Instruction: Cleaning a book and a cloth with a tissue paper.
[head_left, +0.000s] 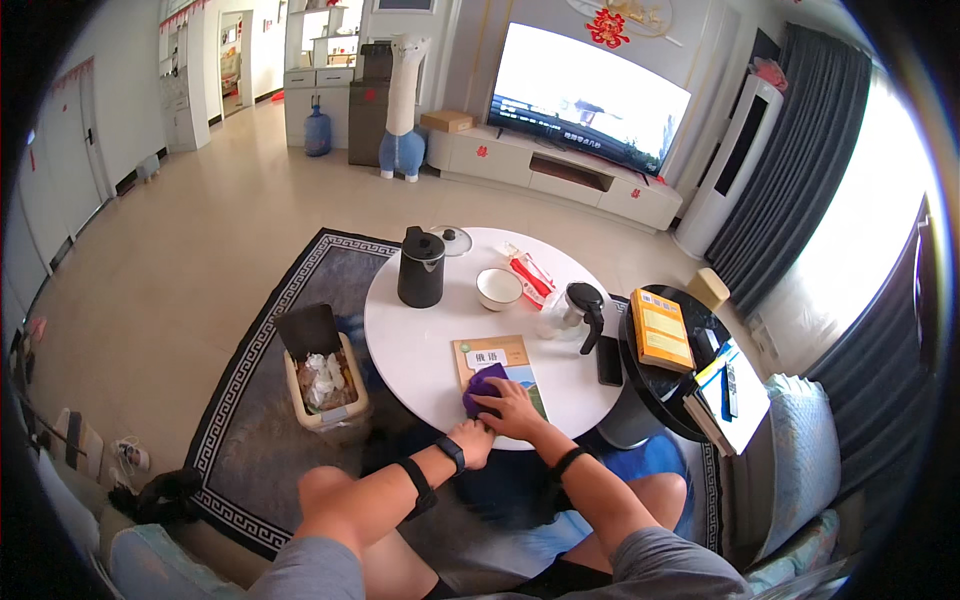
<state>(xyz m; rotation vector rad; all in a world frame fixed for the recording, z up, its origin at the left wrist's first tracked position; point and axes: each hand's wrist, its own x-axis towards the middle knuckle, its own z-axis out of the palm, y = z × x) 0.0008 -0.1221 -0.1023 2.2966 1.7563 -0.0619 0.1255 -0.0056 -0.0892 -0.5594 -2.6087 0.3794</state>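
A purple cloth (484, 386) lies bunched on a paperback textbook (517, 351) near the front edge of the round white table (405, 352). My right hand (511, 409) rests on the cloth with its fingers spread over it; whether they grip it is hard to tell. Close beside it, my left hand (472, 442) is at the table's edge with its fingers curled, touching or nearly touching the right hand; what is inside it is hidden. A dark band or watch sits on the left wrist.
Around the book stand a black kettle (421, 274), a white bowl (499, 289), a glass teapot (571, 311) and a phone (609, 361). A black side table (637, 405) at right holds books (661, 330). An open bin (300, 390) stands at left on the rug.
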